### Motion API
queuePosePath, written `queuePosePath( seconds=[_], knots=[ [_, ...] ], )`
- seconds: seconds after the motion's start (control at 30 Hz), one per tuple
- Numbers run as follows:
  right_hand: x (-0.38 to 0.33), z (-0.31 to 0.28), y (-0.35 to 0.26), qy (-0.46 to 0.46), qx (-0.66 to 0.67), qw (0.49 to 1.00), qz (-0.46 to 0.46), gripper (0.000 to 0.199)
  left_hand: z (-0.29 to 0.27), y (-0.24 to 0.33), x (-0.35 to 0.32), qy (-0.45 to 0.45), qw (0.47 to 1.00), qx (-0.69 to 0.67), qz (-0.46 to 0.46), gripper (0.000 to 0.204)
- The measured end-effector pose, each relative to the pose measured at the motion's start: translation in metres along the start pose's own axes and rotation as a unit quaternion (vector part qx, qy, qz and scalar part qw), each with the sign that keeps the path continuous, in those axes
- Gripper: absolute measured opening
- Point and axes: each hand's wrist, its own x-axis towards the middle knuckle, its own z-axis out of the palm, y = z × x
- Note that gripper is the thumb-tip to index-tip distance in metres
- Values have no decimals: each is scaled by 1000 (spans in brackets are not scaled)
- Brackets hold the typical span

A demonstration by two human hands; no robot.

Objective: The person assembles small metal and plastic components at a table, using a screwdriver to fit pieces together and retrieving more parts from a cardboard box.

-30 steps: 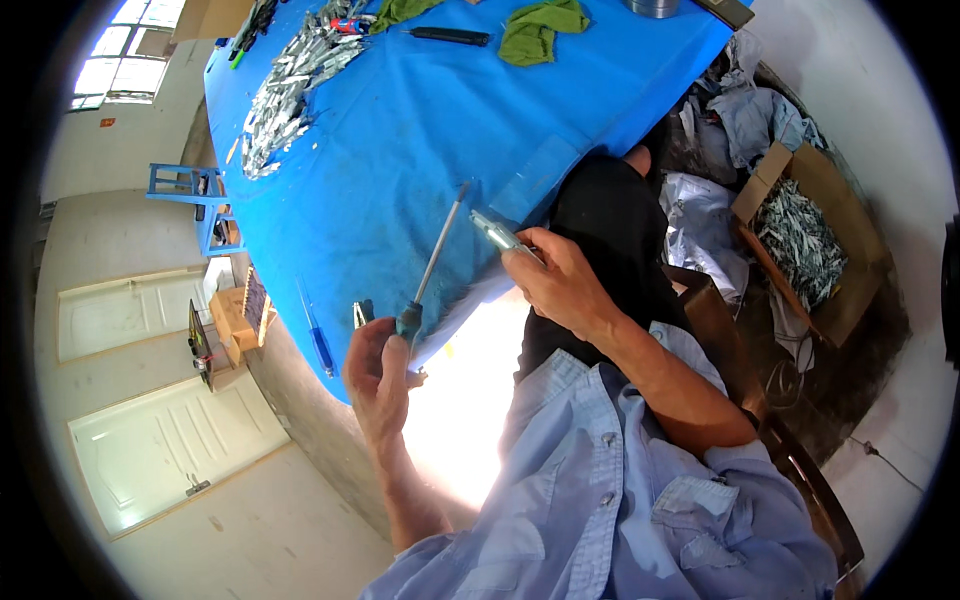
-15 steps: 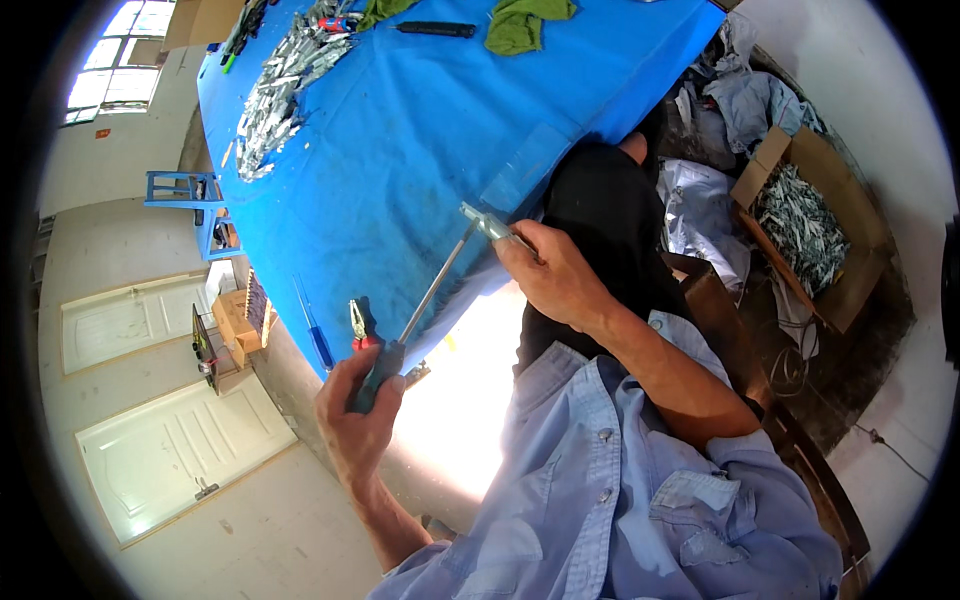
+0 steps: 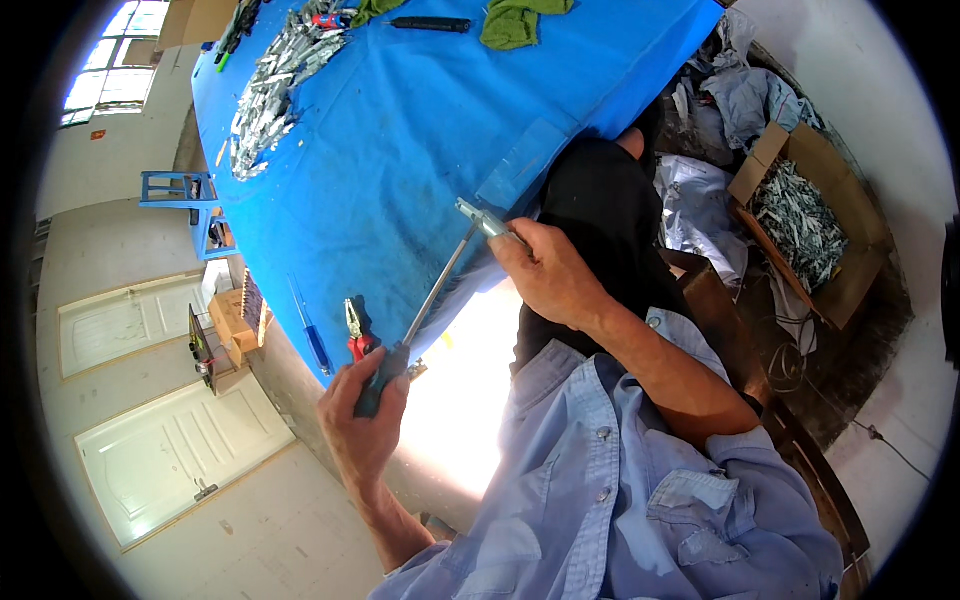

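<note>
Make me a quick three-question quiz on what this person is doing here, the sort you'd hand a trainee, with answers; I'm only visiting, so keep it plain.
1. True or false: the left hand grips the screwdriver by its metal shaft.
2. Pick one: the crumpled cloths on the far part of the blue table cover are
A) red
B) green
C) white
3. In a few words: which hand holds the grey metal piece?

Key:
1. False; it grips the handle.
2. B
3. The right hand.
</note>
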Motion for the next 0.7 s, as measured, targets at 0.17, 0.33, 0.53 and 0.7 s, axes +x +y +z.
queuePosePath(
  seconds=[0.17, 0.33, 0.53, 0.7],
  knots=[
    [-1, 3, 1, 13, -10, 1000, -23, 26, -3, 3, -2, -22, 1000, 6, 12, 32],
    [-3, 4, -5, 16, -38, 998, -46, 26, -1, 9, -6, -13, 1000, -14, -18, 33],
    [-1, 0, -9, 9, -63, 997, -47, 25, 8, 24, -13, 9, 1000, 25, 0, 32],
    [0, 3, -7, 29, -94, 993, -62, 23, 15, 32, -21, 4, 999, 10, -32, 31]
  ],
)
